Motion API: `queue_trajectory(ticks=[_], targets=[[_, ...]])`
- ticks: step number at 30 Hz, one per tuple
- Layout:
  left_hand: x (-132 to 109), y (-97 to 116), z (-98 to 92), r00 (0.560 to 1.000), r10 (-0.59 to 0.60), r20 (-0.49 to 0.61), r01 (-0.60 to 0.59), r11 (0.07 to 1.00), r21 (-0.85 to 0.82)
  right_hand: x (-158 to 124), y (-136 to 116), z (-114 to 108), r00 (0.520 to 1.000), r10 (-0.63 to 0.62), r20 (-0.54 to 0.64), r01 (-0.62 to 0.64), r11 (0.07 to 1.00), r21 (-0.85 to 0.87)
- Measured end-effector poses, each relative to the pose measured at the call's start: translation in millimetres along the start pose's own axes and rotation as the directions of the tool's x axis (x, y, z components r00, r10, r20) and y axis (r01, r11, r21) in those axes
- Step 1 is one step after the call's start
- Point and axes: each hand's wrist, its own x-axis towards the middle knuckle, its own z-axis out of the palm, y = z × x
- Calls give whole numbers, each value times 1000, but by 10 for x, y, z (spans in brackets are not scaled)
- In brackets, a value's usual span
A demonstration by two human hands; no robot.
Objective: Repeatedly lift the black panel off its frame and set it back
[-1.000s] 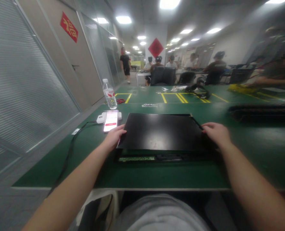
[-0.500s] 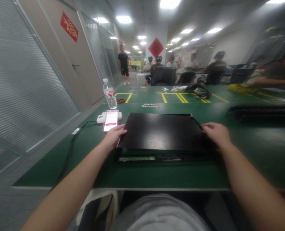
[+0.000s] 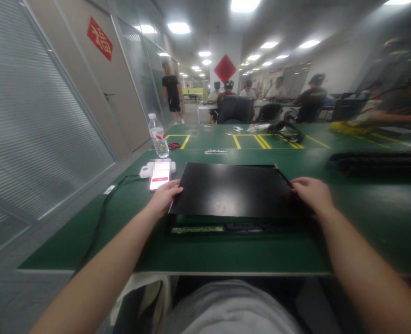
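Note:
A flat, dark, glossy display panel (image 3: 229, 190) lies between my two hands, with ceiling light reflected on its face. My left hand (image 3: 165, 197) is closed on the panel's left edge, thumb on top. On the opposite side, my right hand (image 3: 311, 192) pinches the right edge near its upper part. Beneath the panel, a black frame (image 3: 243, 228) with a strip of green circuit board (image 3: 196, 229) shows along the near side. The rest of that frame is hidden under the panel.
Left of the panel, a lit phone (image 3: 160, 176) rests against a white power strip (image 3: 144, 171) with a black cable. Behind stand a water bottle (image 3: 159, 137) and red-handled scissors (image 3: 173, 145). Long black parts (image 3: 379, 164) lie at right. People sit beyond the green table (image 3: 69, 241).
The panel and both my hands look unmoved. In the background, the standing person has shifted a little to the left.

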Motion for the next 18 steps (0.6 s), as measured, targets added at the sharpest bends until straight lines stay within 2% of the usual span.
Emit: queue_trajectory(ticks=[7,18], targets=[[-7,0,-1,1000,-10,14,10,1000,-12,-18,-35,-23,999,29,38,-28,999,-21],[-27,10,5,1000,5,27,-5,1000,5,-15,-28,-17,1000,24,20,-24,1000,9]])
